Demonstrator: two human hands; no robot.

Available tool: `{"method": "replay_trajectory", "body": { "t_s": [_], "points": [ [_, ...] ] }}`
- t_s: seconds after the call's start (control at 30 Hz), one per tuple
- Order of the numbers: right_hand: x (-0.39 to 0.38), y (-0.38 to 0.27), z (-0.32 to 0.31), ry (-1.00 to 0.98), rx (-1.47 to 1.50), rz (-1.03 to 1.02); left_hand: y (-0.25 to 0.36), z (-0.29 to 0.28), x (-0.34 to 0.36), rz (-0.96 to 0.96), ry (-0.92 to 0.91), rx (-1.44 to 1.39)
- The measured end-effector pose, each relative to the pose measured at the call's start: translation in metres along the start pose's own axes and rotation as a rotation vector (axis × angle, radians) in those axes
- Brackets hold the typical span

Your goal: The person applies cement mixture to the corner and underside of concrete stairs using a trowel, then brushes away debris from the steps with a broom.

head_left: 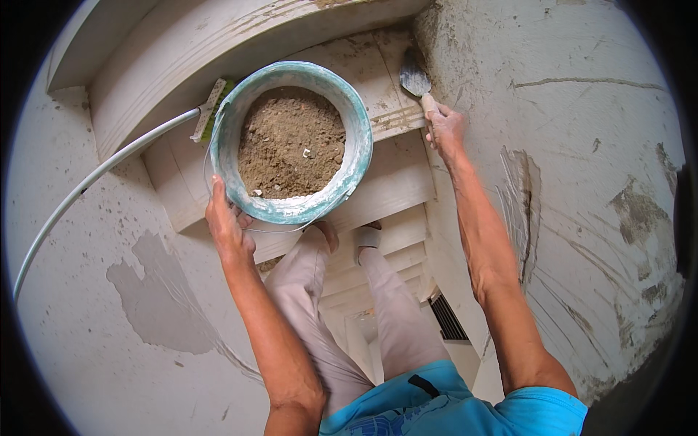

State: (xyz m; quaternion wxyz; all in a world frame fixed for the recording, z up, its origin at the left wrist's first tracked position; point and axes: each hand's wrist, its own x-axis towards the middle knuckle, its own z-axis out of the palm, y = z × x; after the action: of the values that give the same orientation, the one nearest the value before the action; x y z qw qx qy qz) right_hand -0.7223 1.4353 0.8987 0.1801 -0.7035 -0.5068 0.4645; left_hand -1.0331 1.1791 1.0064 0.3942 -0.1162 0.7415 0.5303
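Observation:
A round teal bucket (pixel 366 145), smeared with pale residue, is on the stairs. Brown sandy dirt (pixel 291 138) with small white bits fills much of it. My left hand (pixel 230 224) grips the near-left side of the bucket beside its thin wire handle; some fingers are hidden beneath the side. With its fingers closed round the pale grip, my right hand (pixel 445 129) holds a trowel (pixel 415 78). The trowel's pointed metal blade lies low over the step's right corner, against the wall. Dirt is scattered on that step.
A broom (pixel 209 112) with a white pole leans left of the bucket. Pale stairs (pixel 385 171) rise ahead and drop away beneath my feet. Stained walls (pixel 582 145) flank both sides. A dark grille (pixel 448 317) shows far below, right of my legs.

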Motion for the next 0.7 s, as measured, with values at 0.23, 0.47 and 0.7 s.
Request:
{"method": "replay_trajectory", "body": {
  "t_s": [0.23,0.47,0.7],
  "points": [
    [-0.012,0.011,0.013,0.152,-0.148,-0.168,-0.006,-0.007,0.004,0.012,-0.025,-0.015],
    [-0.051,0.003,-0.012,0.196,-0.256,-0.258,-0.005,-0.006,0.001,0.004,-0.035,-0.005],
    [-0.156,-0.072,-0.058,0.031,-0.296,-0.487,-0.008,-0.011,0.007,-0.007,0.0,0.015]
  ]
}}
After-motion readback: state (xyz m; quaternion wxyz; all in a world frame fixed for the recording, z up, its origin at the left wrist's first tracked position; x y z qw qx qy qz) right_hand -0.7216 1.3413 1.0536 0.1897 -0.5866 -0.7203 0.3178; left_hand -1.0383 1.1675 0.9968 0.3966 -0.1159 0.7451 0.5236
